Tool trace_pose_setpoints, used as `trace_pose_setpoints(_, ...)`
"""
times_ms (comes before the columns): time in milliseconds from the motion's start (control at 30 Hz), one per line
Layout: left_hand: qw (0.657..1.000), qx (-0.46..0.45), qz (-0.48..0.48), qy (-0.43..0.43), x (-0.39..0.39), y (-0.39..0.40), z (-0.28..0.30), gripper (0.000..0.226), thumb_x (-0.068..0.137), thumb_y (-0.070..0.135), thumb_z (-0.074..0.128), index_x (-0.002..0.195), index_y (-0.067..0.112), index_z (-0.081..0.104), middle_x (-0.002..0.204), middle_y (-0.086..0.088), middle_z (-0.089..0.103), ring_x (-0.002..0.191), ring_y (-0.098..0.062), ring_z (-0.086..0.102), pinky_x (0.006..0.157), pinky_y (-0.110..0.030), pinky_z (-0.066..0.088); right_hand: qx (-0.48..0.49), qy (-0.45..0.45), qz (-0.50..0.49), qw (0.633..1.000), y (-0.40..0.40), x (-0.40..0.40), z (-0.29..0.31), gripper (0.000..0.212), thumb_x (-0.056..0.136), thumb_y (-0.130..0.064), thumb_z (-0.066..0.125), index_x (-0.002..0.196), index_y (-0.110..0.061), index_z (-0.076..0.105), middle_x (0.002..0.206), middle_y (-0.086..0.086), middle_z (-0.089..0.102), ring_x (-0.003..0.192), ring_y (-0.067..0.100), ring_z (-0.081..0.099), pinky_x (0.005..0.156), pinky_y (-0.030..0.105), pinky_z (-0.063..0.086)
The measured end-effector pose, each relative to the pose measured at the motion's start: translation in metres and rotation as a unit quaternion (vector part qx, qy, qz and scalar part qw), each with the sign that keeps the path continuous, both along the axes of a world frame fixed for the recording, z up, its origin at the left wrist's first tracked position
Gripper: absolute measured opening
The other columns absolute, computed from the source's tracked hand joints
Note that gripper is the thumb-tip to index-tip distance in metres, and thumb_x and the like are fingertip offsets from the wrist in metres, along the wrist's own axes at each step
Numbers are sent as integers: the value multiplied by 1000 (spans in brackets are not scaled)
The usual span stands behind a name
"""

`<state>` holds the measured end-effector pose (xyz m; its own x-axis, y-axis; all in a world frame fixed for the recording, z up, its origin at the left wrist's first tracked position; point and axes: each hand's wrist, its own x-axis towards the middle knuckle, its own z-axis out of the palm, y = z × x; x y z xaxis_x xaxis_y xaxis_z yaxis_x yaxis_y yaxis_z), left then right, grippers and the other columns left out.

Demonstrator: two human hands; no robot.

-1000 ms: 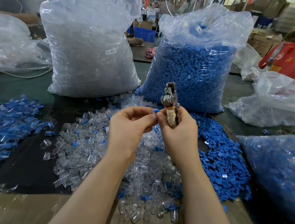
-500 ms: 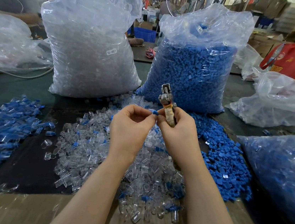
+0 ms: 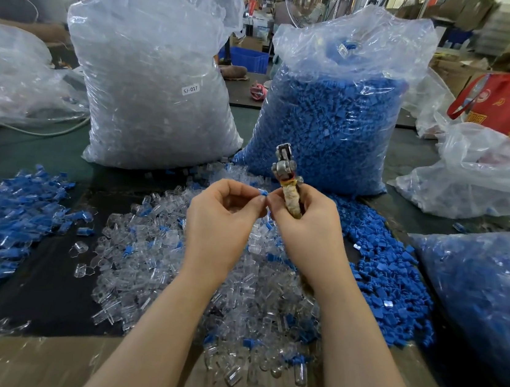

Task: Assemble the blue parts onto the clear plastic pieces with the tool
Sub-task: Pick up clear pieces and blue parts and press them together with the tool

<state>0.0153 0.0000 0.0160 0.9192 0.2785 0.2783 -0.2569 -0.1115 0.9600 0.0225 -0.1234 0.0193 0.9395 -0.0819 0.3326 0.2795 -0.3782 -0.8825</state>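
Note:
My left hand [image 3: 221, 218] pinches a small blue part [image 3: 263, 192] between thumb and fingertips; whether a clear piece is with it I cannot tell. My right hand [image 3: 304, 228] grips the wrapped handle of a metal plier-like tool [image 3: 284, 164], whose head points up, and its fingertips meet the left hand's at the blue part. Both hands hover above a heap of clear plastic pieces [image 3: 150, 251]. Loose blue parts [image 3: 379, 266] lie in a pile to the right of it.
A big bag of clear pieces [image 3: 151, 84] and a big bag of blue parts [image 3: 331, 112] stand behind the hands. Assembled blue-and-clear pieces [image 3: 3, 217] spread at the left. Another bag with blue contents [image 3: 485, 292] lies at the right, a cardboard sheet [image 3: 18, 360] at the near edge.
The tool's head has tilted slightly left and the hands have stayed together at the blue part. Nothing else moved.

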Motion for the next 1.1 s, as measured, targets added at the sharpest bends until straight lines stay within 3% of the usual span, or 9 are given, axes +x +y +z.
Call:
trace_pose_setpoints(200, 1000, -8, -7, -6, 0, 1, 1, 11, 82, 4, 77, 80, 13, 71, 72, 1, 72, 67, -6, 69, 64, -18, 55, -10, 1, 12, 1000, 1, -2, 1, 11, 93, -25, 64, 83, -19, 64, 61, -14, 59, 54, -1, 51, 51, 12, 38)
trace_pose_setpoints(333, 997, -65, -30, -2, 0, 4, 1, 10, 84, 0, 73, 83, 9, 69, 72, -3, 74, 69, -11, 71, 63, -15, 53, -14, 17, 36, 999, -5, -3, 3, 8, 91, -24, 65, 86, -18, 64, 62, -16, 60, 54, 2, 50, 51, 15, 39)
trace_pose_setpoints(467, 990, -134, -45, 5, 1, 8, 3, 9, 85, -1, 70, 84, 8, 67, 70, -3, 74, 68, -13, 72, 63, -18, 54, -71, 62, 64, 994, -15, -4, 4, 9, 89, -25, 67, 89, -16, 65, 79, 4, 67, 73, 23, 59, 70, 41, 50)
trace_pose_setpoints(567, 988, -149, -50, -1, 2, 9, 4, 9, 86, -1, 69, 84, 8, 67, 69, -2, 73, 68, -13, 72, 63, -17, 54, -100, 84, 96, 987, -18, -5, 5, 11, 88, -23, 66, 90, -13, 64, 83, 12, 66, 69, 22, 54, 71, 47, 50)
trace_pose_setpoints(667, 988, -144, -55, -5, 3, 10, 4, 11, 86, -1, 68, 83, 9, 67, 69, -1, 74, 67, -12, 71, 63, -17, 53, -122, 94, 116, 981, -18, -6, 6, 12, 88, -23, 67, 93, -12, 62, 84, 13, 65, 68, 18, 52, 71, 47, 49)
trace_pose_setpoints(800, 989, -134, -66, -4, 4, 12, 3, 13, 86, -2, 68, 83, 10, 68, 71, -2, 74, 68, -14, 70, 65, -19, 54, -146, 90, 116, 978, -16, -7, 6, 18, 88, -23, 66, 94, -7, 59, 86, 17, 63, 72, 30, 54, 71, 48, 49)
trace_pose_setpoints(900, 989, -128, -78, -5, 3, 15, 3, 12, 86, -1, 68, 83, 10, 68, 73, -4, 74, 70, -17, 71, 67, -21, 56, -154, 88, 117, 977, -16, -7, 6, 16, 89, -22, 64, 93, -8, 58, 84, 15, 62, 67, 20, 49, 68, 45, 47)
trace_pose_setpoints(1033, 986, -138, -96, -5, 3, 17, 4, 10, 85, -1, 69, 83, 9, 67, 74, -5, 74, 70, -17, 71, 70, -23, 58, -168, 91, 109, 976, -16, -6, 5, 3, 88, -15, 60, 92, -14, 60, 78, 7, 62, 66, 18, 51, 63, 41, 46)
trace_pose_setpoints(1100, 986, -135, -99, -3, 3, 17, 4, 9, 85, 0, 69, 84, 9, 67, 74, -5, 74, 71, -17, 71, 70, -24, 58, -171, 92, 102, 976, -16, -6, 3, 10, 86, -10, 58, 88, -20, 61, 72, -3, 60, 61, 12, 50, 56, 32, 42)
